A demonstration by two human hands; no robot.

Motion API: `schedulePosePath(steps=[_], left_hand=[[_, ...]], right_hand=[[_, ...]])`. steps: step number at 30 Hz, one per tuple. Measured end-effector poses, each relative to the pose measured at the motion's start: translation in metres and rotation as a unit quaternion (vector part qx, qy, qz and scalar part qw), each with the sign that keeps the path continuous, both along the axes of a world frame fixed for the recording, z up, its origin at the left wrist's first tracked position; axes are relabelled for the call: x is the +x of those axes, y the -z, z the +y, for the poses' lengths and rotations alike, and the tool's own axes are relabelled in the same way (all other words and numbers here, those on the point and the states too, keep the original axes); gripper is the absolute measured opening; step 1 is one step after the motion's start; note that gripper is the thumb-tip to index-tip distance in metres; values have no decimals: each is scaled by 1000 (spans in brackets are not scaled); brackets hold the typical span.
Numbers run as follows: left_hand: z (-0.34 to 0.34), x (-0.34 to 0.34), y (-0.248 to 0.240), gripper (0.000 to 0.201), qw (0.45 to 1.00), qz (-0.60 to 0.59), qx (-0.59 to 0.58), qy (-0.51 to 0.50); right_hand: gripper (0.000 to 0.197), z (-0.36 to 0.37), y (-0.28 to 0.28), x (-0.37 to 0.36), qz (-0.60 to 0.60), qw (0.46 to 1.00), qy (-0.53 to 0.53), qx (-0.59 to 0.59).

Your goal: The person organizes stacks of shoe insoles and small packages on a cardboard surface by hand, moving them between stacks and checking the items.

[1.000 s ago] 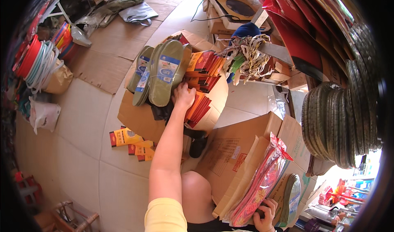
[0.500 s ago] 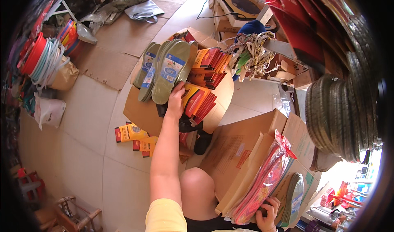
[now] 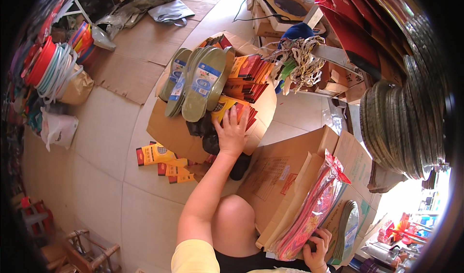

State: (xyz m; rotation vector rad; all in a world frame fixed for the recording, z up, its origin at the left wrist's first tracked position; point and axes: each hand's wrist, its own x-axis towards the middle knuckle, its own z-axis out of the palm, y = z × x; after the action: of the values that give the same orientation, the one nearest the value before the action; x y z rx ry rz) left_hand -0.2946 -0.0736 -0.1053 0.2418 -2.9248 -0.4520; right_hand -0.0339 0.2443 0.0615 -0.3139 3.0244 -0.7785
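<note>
My left hand lies with fingers spread on a stack of yellow and red packets in an open cardboard box. Right beside it is a stack of olive-green insoles with blue and white labels. More packets fill the box's right side. A black plastic bag shows under my left wrist. At the lower right, my right hand has curled fingers next to a clear-wrapped pack of pink insoles; what they grip, if anything, is hidden.
Loose yellow packets lie on the tiled floor. Another cardboard carton leans by my knee, with more green insoles beside it. A mop head and stacked tyres stand at the right, coiled hose at the left.
My left hand has left the lower edge of the green insoles and moved right and down onto the packets, its fingers spreading. My right hand stays beside the pink pack.
</note>
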Motion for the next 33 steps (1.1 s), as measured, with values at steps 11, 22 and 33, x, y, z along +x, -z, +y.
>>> schedulePosePath(steps=[11,22,33], left_hand=[[-23,24,7,54,980,182,-13,75],[-26,40,4,59,982,167,23,88],[-3,84,-9,72,983,94,148,47]], right_hand=[[25,-1,1,-3,8,1000,0,-22],[24,4,-3,-3,6,999,-16,-39],[22,7,5,-1,8,998,-11,-60]])
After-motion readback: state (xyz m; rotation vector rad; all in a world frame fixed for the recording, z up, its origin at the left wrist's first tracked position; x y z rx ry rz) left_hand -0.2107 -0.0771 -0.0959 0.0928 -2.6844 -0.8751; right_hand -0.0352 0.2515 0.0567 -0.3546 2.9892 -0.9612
